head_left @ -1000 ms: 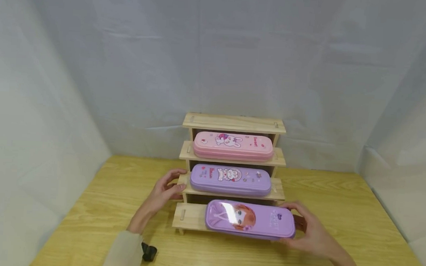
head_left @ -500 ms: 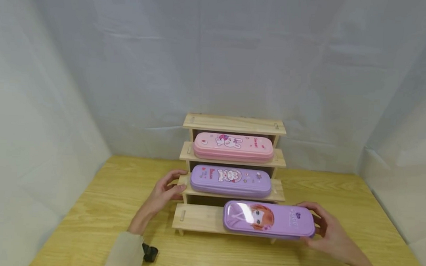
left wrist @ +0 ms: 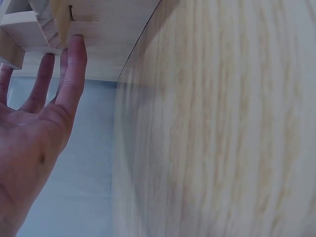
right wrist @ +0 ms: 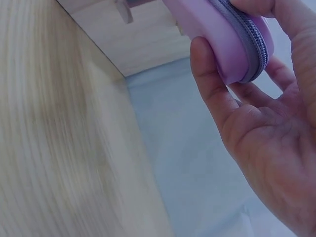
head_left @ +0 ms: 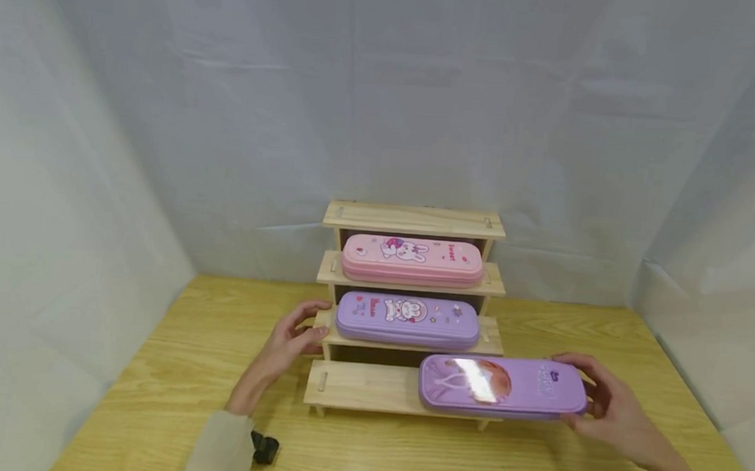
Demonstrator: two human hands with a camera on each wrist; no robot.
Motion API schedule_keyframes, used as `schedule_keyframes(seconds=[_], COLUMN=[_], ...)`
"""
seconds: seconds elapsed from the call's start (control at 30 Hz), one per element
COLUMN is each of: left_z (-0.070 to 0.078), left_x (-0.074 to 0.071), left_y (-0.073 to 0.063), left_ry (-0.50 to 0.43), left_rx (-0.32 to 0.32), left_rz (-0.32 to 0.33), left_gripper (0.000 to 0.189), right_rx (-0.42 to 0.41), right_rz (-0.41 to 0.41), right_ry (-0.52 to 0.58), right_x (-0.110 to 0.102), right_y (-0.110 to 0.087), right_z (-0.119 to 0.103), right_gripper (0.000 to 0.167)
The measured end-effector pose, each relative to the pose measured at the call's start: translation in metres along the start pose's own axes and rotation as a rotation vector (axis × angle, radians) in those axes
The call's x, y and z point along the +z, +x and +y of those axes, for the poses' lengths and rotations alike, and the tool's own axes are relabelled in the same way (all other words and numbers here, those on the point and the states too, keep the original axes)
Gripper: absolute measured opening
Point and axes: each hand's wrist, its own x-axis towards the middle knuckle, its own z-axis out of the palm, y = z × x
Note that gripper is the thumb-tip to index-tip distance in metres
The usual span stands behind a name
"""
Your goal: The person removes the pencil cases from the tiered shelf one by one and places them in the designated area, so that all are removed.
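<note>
My right hand (head_left: pixel 616 414) grips the right end of a glossy purple pencil case (head_left: pixel 532 383) with a red-haired figure on its lid. The case's left part is over the lowest step (head_left: pixel 367 388) of a wooden stepped rack (head_left: pixel 412 219), and its right end sticks out past the rack. In the right wrist view, thumb and fingers hold the zippered end of the case (right wrist: pixel 212 37). My left hand (head_left: pixel 290 340) holds the left end of the rack's second step, thumb in front; its fingers (left wrist: pixel 74 74) touch the wood in the left wrist view.
On the second step lies a purple rabbit pencil case (head_left: pixel 408 320), and on the third a pink one (head_left: pixel 412 259). A small black object (head_left: pixel 265 448) is on the wooden table (head_left: pixel 175 367) by the left sleeve. Pale sheeting (head_left: pixel 421 111) surrounds the table.
My right hand has moved right with the held pencil case, baring more of the lowest step. The left hand and the other two cases have stayed in place.
</note>
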Motion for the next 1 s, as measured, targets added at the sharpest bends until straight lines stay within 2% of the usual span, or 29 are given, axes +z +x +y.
schedule_keyframes(seconds=[0.33, 0.57, 0.9, 1.0], left_z=[-0.001, -0.001, 0.000, 0.000], left_x=[0.001, 0.001, 0.001, 0.001], left_y=[0.000, 0.000, 0.000, 0.000], left_ry=[0.004, -0.004, -0.001, -0.005], left_rx=[-0.009, -0.002, 0.001, -0.004], left_rz=[-0.007, 0.001, -0.001, 0.004], left_gripper=[0.045, 0.045, 0.045, 0.045], right_rx=[0.009, -0.081, -0.120, -0.124], right_rz=[-0.017, -0.046, -0.026, 0.008], right_ry=[0.045, 0.159, 0.205, 0.179], right_x=[-0.022, -0.035, -0.049, -0.055], right_y=[-0.011, -0.020, -0.035, -0.040], right_z=[-0.003, 0.001, 0.000, -0.001], right_gripper=[0.076, 0.081, 0.084, 0.086])
